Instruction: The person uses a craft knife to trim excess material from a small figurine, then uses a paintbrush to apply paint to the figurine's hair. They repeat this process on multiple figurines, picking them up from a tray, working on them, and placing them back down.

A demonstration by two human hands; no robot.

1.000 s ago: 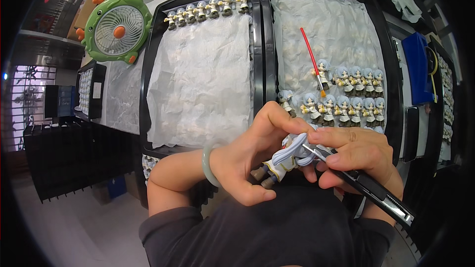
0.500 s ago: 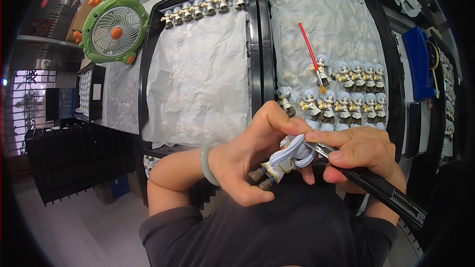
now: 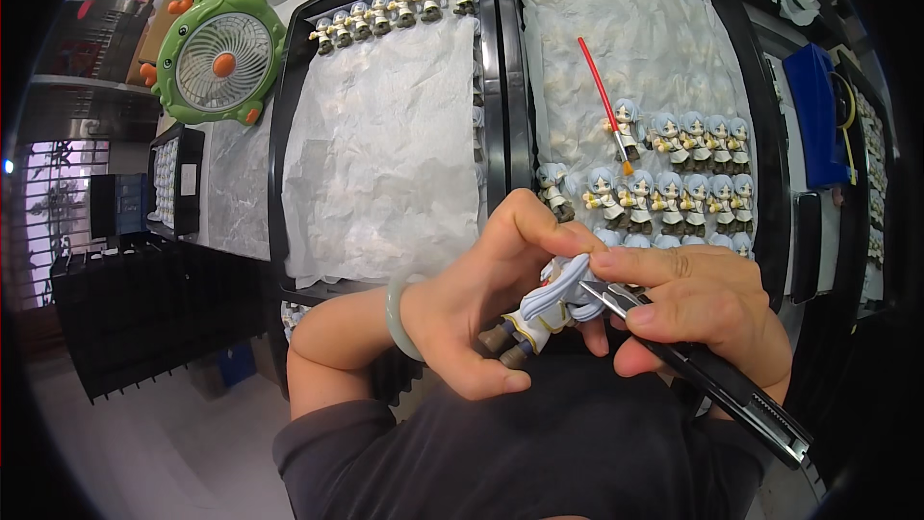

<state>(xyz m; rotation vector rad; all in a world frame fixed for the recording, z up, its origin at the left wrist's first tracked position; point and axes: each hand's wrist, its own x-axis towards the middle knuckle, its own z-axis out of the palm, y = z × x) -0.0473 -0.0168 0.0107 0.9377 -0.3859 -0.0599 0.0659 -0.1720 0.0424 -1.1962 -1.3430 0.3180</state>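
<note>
My left hand [image 3: 481, 303], with a pale bangle at the wrist, is closed around a small figurine [image 3: 544, 313] with light-blue hair, a white and gold outfit and brown boots. The figurine is tilted, its boots pointing to the lower left. In my right hand [image 3: 707, 303] is a black utility knife [image 3: 727, 385] with its blade out. The blade tip lies at the figurine's hair, and my right index fingertip meets my left fingers there. Part of the figurine's head is hidden by my fingers.
A paper-lined black tray [image 3: 640, 14] at the right holds rows of similar figurines and a red paintbrush [image 3: 597, 87]. Beside it, another lined tray [image 3: 385, 164] has a row along its far edge. A green fan [image 3: 221, 58] stands at the left; a blue holder [image 3: 813, 120] sits far right.
The knife's handle end has swung down and slightly left, and its blade now shows more fully over the hair. The left hand and figurine have shifted only slightly.
</note>
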